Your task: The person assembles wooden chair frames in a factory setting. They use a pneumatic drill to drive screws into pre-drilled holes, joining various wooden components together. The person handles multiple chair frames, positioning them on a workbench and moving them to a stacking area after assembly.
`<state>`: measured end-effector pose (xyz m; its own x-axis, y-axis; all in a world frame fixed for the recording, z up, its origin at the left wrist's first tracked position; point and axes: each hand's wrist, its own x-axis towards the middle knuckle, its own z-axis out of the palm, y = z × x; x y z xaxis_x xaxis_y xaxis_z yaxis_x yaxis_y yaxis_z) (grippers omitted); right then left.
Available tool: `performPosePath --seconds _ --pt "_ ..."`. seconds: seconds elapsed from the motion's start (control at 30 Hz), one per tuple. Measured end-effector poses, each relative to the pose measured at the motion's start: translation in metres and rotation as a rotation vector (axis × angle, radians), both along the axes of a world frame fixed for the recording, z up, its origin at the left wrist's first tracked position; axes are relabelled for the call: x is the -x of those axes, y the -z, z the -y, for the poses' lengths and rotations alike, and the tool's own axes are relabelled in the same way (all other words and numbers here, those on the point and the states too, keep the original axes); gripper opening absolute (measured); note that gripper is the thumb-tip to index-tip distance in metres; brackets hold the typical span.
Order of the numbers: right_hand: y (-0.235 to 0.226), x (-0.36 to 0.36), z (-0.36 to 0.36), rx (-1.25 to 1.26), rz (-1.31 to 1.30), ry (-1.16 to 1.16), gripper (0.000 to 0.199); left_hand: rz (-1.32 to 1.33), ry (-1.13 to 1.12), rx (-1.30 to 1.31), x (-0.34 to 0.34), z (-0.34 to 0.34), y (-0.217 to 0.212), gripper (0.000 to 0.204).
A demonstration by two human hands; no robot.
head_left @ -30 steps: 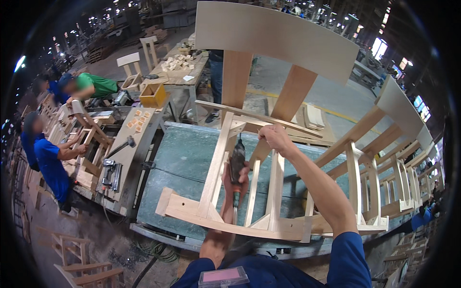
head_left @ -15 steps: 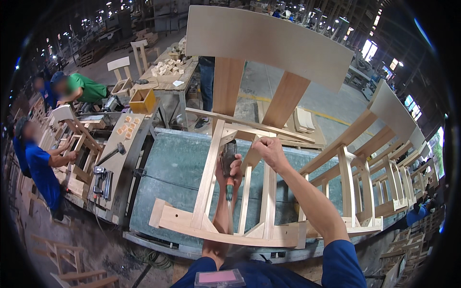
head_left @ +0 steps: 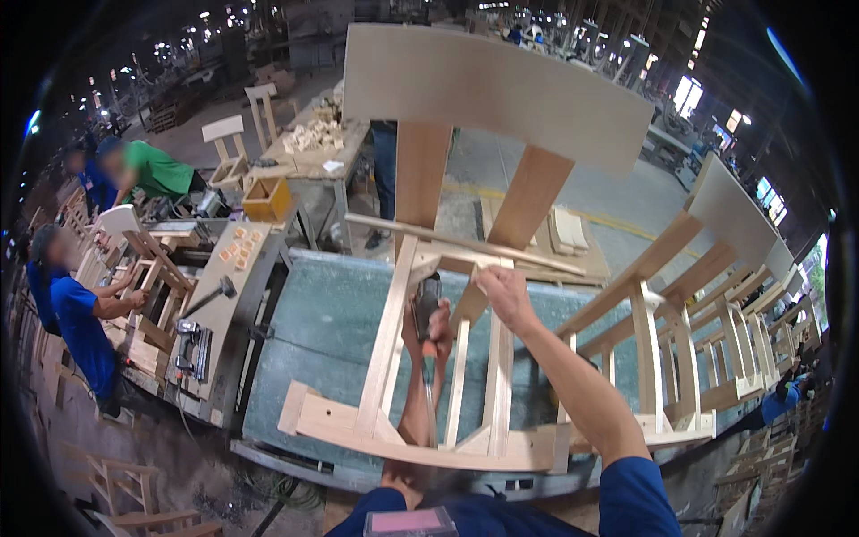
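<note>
A pale unfinished wooden chair frame lies in front of me, its broad backrest panel standing at the far end. Inside the frame, my left hand is wrapped round a dark air screwdriver with an orange collar and a hose running back toward me. The tool's far end is up by the frame's inner far-left corner; its tip I cannot make out. At the far-right corner my right hand is closed against the wood, beside a slanting brace. Whatever its fingers pinch is hidden.
Under the frame is a green-topped table. More chair frames line up to the right. On the left bench lie a hammer and a nail gun; a yellow box stands behind. A person in blue works there.
The view has tilted slightly, so the far things sit a little lower. Both hands stay at nearly the same places on the frame, with the right one shifted slightly at its corner.
</note>
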<state>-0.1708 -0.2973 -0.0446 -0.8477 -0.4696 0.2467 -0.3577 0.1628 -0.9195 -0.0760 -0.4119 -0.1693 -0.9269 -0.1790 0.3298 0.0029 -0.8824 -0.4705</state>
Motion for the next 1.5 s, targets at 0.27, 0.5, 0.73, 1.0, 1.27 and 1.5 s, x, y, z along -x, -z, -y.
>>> performPosePath --seconds 0.27,0.5,0.73,1.0,1.27,1.5 --pt "0.005 0.012 -0.018 -0.082 0.014 0.089 0.025 0.092 0.061 0.098 0.013 -0.019 -0.004 0.058" --pt "-0.002 -0.002 0.000 -0.071 0.159 0.054 0.020 0.184 -0.063 0.207 -0.026 -0.005 0.000 0.053" --pt "-0.003 -0.024 0.056 -0.210 0.684 0.094 0.015 0.301 -0.017 0.418 -0.140 -0.014 0.022 0.042" --pt "0.021 -0.008 0.060 0.023 0.828 0.012 0.014 0.220 -0.035 0.454 -0.168 -0.032 0.000 0.030" --pt "0.034 -0.015 0.077 -0.009 0.678 -0.149 0.021 0.610 -0.179 0.641 -0.188 -0.029 0.023 0.031" --pt "0.033 -0.011 0.058 -0.054 0.637 0.004 0.018 0.468 -0.128 0.866 -0.176 -0.042 0.015 0.033"
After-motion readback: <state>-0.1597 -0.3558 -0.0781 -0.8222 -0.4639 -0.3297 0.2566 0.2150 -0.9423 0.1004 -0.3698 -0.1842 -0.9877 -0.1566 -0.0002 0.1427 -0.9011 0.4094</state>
